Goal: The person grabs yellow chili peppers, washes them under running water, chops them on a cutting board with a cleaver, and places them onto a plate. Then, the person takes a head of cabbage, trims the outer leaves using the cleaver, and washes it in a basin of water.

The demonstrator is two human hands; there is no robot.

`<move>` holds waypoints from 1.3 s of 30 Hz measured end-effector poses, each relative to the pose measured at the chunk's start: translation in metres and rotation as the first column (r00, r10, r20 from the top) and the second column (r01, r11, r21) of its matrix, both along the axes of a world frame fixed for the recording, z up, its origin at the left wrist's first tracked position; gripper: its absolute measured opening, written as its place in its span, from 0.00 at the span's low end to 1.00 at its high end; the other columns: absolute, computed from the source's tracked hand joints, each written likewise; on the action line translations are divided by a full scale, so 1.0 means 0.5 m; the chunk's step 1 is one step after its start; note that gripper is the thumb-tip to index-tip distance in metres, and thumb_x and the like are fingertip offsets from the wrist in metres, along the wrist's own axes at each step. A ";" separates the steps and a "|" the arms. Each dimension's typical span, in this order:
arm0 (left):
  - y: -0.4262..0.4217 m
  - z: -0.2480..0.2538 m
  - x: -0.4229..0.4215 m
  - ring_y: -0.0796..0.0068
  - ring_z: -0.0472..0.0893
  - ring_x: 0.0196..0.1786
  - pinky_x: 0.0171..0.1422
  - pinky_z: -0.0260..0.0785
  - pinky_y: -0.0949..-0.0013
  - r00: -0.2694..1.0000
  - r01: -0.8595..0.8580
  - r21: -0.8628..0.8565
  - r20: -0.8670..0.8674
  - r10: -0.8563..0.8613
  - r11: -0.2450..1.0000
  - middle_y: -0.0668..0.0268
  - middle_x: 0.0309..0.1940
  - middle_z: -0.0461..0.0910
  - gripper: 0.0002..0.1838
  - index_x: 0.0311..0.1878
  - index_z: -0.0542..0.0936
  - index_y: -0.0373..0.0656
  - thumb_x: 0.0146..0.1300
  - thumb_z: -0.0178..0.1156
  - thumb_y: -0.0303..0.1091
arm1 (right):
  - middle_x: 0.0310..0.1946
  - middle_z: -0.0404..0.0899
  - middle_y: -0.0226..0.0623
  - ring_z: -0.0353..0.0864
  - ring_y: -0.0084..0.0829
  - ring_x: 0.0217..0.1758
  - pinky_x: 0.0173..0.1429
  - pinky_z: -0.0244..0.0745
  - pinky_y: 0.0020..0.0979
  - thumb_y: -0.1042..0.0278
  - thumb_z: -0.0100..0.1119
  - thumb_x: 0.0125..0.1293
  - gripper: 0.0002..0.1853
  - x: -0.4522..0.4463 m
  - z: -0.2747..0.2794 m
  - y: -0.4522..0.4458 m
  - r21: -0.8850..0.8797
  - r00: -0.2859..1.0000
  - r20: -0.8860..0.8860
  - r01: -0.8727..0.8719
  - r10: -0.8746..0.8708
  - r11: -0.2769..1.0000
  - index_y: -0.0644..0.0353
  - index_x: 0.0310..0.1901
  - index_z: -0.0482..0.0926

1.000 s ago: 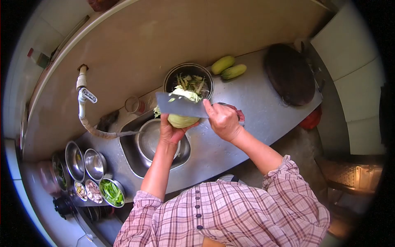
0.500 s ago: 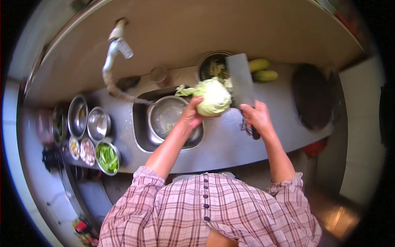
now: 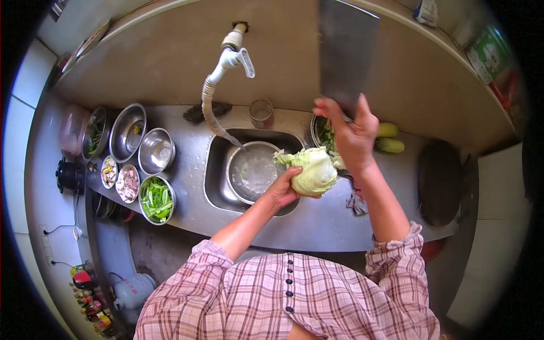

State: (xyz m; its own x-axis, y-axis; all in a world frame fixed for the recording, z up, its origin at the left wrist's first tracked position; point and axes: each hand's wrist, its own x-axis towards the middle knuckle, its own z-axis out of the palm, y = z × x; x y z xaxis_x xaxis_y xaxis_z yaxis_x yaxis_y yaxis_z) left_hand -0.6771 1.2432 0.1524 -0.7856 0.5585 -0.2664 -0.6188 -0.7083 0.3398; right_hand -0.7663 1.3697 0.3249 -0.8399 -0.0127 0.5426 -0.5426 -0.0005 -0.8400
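Observation:
A pale green cabbage with loose outer leaves rests in my left hand, whose fingers curl round its lower side near the sink's right edge. My right hand is raised above and to the right of it, closed on a wide cleaver. The blade points up in front of the wall, slightly blurred, and its handle is hidden by my hand. Partly behind my right hand stands a bowl with green scraps. A metal basin holding water sits in the sink.
A hose tap hangs over the sink, with a glass behind. Metal bowls and a bowl of green vegetables stand left. Right are two green gourds, a dark round board and a cloth.
The cleaver has come away from the cabbage and swung upward in my right hand. My left hand still holds the cabbage, now turned. The view has shifted, bringing more of the left side in.

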 end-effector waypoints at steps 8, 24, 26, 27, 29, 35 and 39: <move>-0.073 0.008 0.038 0.50 0.73 0.60 0.56 0.68 0.35 0.998 -0.065 -0.022 0.017 0.065 0.998 0.56 0.61 0.70 0.39 0.67 0.60 0.45 0.55 0.63 0.49 | 0.30 0.82 0.43 0.84 0.41 0.33 0.34 0.75 0.37 0.67 0.63 0.59 0.24 -0.095 0.042 -0.215 0.250 0.996 -0.032 0.085 -0.079 0.965 0.47 0.58 0.70; -0.113 -0.005 0.018 0.56 0.73 0.61 0.62 0.68 0.42 0.988 -0.132 -0.181 -0.109 0.113 0.975 0.58 0.60 0.71 0.40 0.66 0.61 0.42 0.50 0.66 0.40 | 0.17 0.76 0.36 0.76 0.23 0.17 0.20 0.67 0.26 0.67 0.58 0.64 0.10 -0.097 0.136 -0.223 0.126 0.839 0.508 -0.295 0.194 0.947 0.66 0.39 0.74; -0.121 -0.025 0.013 0.57 0.72 0.61 0.64 0.65 0.41 0.987 -0.128 -0.127 -0.118 0.113 0.984 0.59 0.61 0.70 0.41 0.66 0.62 0.43 0.48 0.67 0.40 | 0.18 0.78 0.41 0.79 0.32 0.18 0.23 0.71 0.29 0.70 0.58 0.62 0.09 -0.060 0.111 -0.159 0.401 0.966 0.257 -0.117 0.012 0.909 0.66 0.40 0.75; -0.125 -0.015 0.013 0.57 0.72 0.61 0.64 0.65 0.41 0.988 -0.116 -0.087 -0.114 0.106 0.989 0.60 0.61 0.70 0.41 0.66 0.62 0.43 0.48 0.67 0.41 | 0.19 0.79 0.44 0.80 0.36 0.19 0.24 0.73 0.31 0.72 0.57 0.62 0.08 -0.038 0.092 -0.125 0.512 0.992 0.109 -0.008 -0.056 0.859 0.67 0.40 0.75; -0.136 0.013 0.014 0.57 0.72 0.61 0.65 0.64 0.41 0.990 -0.099 -0.012 -0.100 0.097 0.995 0.60 0.61 0.70 0.43 0.67 0.62 0.44 0.47 0.68 0.42 | 0.26 0.81 0.47 0.82 0.42 0.25 0.29 0.76 0.34 0.76 0.58 0.58 0.12 0.019 0.040 -0.047 0.593 0.994 -0.071 0.107 -0.081 0.798 0.66 0.45 0.76; -0.157 0.009 0.002 0.62 0.75 0.58 0.64 0.68 0.59 0.994 -0.110 0.007 0.008 0.110 0.994 0.59 0.56 0.75 0.40 0.65 0.65 0.41 0.45 0.66 0.36 | 0.34 0.79 0.45 0.80 0.43 0.31 0.34 0.77 0.37 0.85 0.57 0.37 0.30 0.225 -0.074 0.068 0.639 0.973 -0.229 0.162 -0.015 0.752 0.64 0.49 0.75; -0.145 0.058 -0.010 0.64 0.76 0.58 0.62 0.70 0.62 0.994 -0.077 -0.191 -0.091 0.061 0.979 0.59 0.58 0.74 0.40 0.66 0.65 0.41 0.48 0.67 0.37 | 0.26 0.74 0.41 0.77 0.41 0.25 0.30 0.74 0.37 0.84 0.56 0.37 0.28 0.272 -0.074 0.068 0.763 0.987 -0.119 0.159 -0.106 0.627 0.64 0.48 0.75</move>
State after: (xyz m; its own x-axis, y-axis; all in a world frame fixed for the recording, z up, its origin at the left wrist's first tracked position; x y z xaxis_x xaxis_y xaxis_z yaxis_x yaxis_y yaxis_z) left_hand -0.6819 1.1704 0.1812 -0.8447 0.4465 -0.2952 -0.5340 -0.6640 0.5235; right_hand -0.6302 1.4039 0.2881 -0.8346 -0.3375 0.4352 -0.5304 0.7055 -0.4700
